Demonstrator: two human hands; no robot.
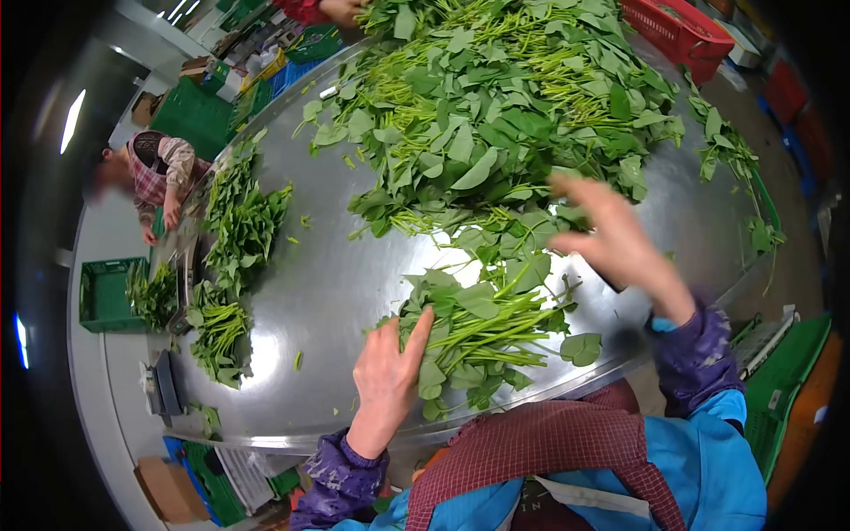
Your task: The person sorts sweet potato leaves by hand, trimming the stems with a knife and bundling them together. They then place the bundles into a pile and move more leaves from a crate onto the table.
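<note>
A loose bunch of leafy green stems (496,327) lies on the metal table near its front edge, cut ends pointing right. My left hand (390,367) rests against the leafy end of this bunch. Its fingers look stretched out, with some tips hidden among the leaves. Farther up on the right, my right hand (611,234) hovers at the near edge of a big heap of the same greens (496,115). Thumb and fingers are apart there, slightly blurred, and no stem shows between them.
Smaller bunches (243,221) lie along the left side of the metal table (310,265). A co-worker (168,173) stands at the far left, near a green crate (111,296). Another person's hand (341,11) shows at the top. A red crate (677,35) stands at upper right.
</note>
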